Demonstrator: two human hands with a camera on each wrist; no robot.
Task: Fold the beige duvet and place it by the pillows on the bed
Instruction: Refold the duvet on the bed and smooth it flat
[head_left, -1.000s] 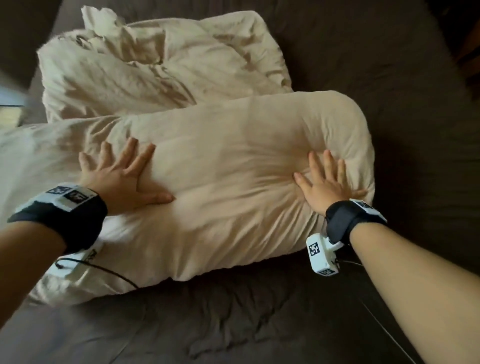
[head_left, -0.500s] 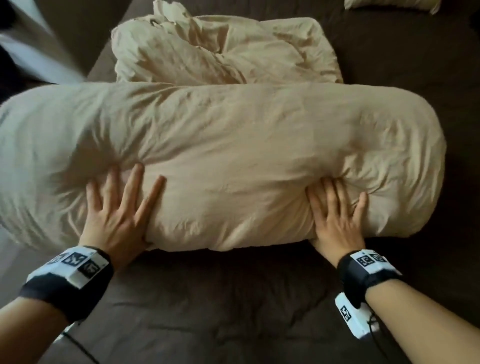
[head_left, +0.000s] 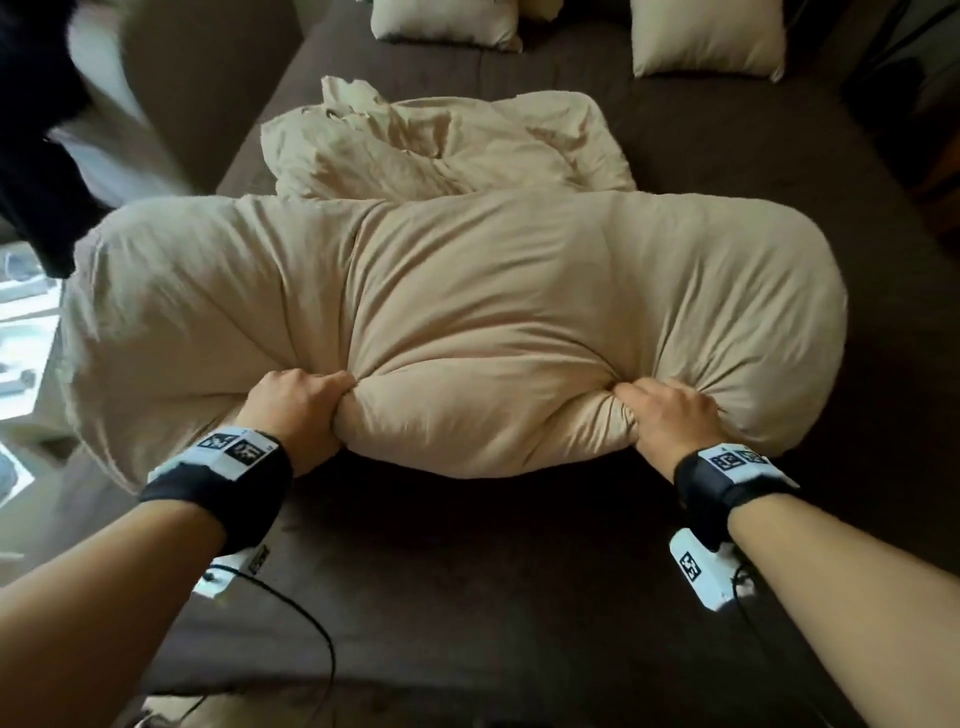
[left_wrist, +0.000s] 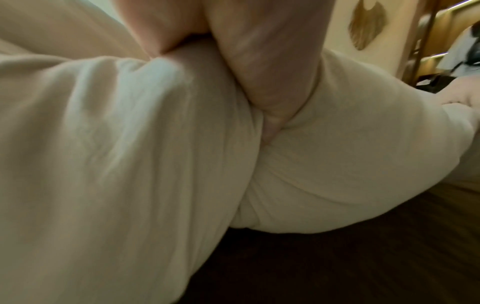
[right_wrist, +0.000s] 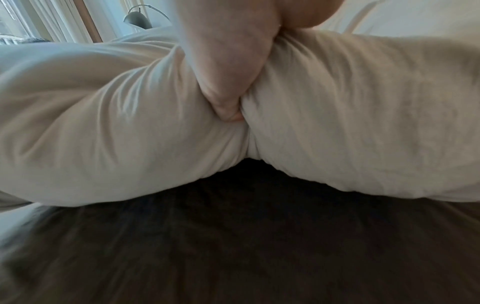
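The beige duvet (head_left: 467, 317) lies across the dark brown bed (head_left: 467, 571) as a thick folded roll, with a crumpled part behind it. My left hand (head_left: 306, 400) grips a bunch of the roll's near edge left of the middle, fingers dug into the fabric (left_wrist: 272, 98). My right hand (head_left: 660, 410) grips the near edge further right, fingers curled into the fold (right_wrist: 228, 98). Two beige pillows (head_left: 447, 23) (head_left: 706, 36) stand at the head of the bed, beyond the duvet.
Bare brown sheet lies between me and the roll, and also between the duvet and the pillows. The roll's left end hangs over the bed's left edge (head_left: 78, 364). A cable (head_left: 311, 623) trails from my left wrist over the sheet.
Both hands went from lying flat on the roll to gripping bunches of its near edge. The view has tilted up, so the pillows at the head now show.
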